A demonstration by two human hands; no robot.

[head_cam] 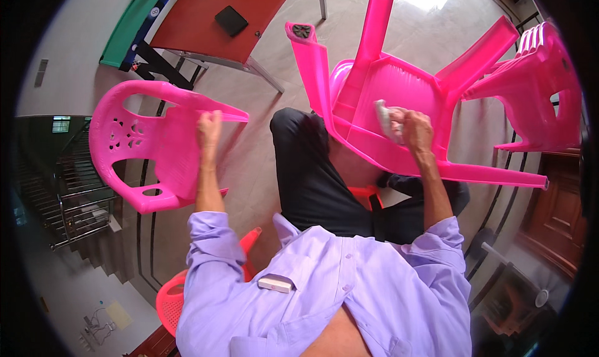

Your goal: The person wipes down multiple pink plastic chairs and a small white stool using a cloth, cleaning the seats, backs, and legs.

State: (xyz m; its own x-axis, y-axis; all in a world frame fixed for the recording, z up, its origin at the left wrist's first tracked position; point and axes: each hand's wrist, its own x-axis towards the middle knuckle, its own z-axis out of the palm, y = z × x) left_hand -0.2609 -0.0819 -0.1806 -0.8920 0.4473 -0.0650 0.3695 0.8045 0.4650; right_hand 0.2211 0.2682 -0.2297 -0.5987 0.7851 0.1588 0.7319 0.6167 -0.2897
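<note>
My right hand (414, 128) is closed on a pale cloth (384, 118), over the underside of an upturned pink plastic chair (402, 92) whose legs point up and outwards. At the left, my left hand (209, 125) rests at the seat edge of another pink plastic chair (175, 146), which has a cut-out pattern in its backrest. The fingers of that hand are curled; whether they grip the seat edge cannot be told.
Stacked pink chairs (538, 90) stand at the right. A red-topped table (210, 20) with a black item (231, 21) on it is at the upper left, beside a green-topped game table (131, 24). A red chair (172, 301) is behind my left arm. Stairs with a metal railing (84, 212) lie far left.
</note>
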